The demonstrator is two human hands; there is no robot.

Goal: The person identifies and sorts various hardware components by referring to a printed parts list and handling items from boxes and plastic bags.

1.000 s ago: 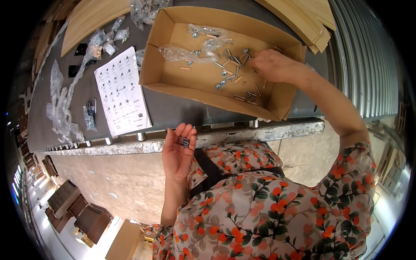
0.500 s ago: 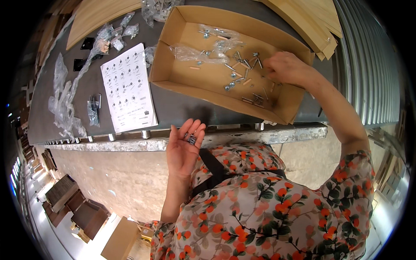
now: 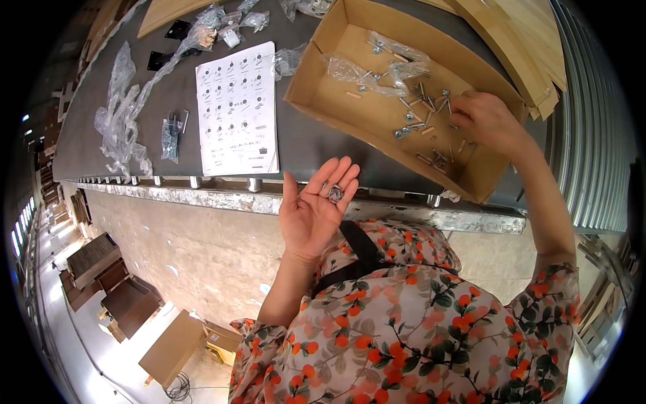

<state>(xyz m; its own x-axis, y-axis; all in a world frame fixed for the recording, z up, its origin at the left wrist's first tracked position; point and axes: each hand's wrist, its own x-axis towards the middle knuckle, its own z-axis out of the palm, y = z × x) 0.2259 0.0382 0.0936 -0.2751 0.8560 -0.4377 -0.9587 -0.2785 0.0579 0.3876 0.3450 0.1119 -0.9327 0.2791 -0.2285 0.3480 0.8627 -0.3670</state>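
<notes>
My left hand (image 3: 308, 221) is held palm up in front of the table edge, its fingers stretched and slightly curled. Several small metal fittings (image 3: 336, 194) lie on those fingers. Inside the shallow cardboard box (image 3: 367, 139), my right hand (image 3: 486, 122) reaches down near the right end with its fingers bent together. What is between its fingertips is hidden. Loose screws (image 3: 449, 104), wooden dowels (image 3: 428, 130) and round metal cam fittings (image 3: 398, 134) lie scattered just left of it. Clear plastic bags (image 3: 397, 86) rest among the hardware.
Left of the box lies a printed parts sheet (image 3: 237, 114). Beside it are a small hardware bag (image 3: 170, 141), a crumpled plastic strip (image 3: 121, 118) and several bagged parts (image 3: 232, 35). Long cardboard pieces (image 3: 511, 47) lie behind the box. A metal rail (image 3: 404, 212) runs along the front.
The view has shifted, so the table things appear farther right and higher. My left palm now faces up more openly with the fittings on it. My right hand stays in the box, nearer the screws.
</notes>
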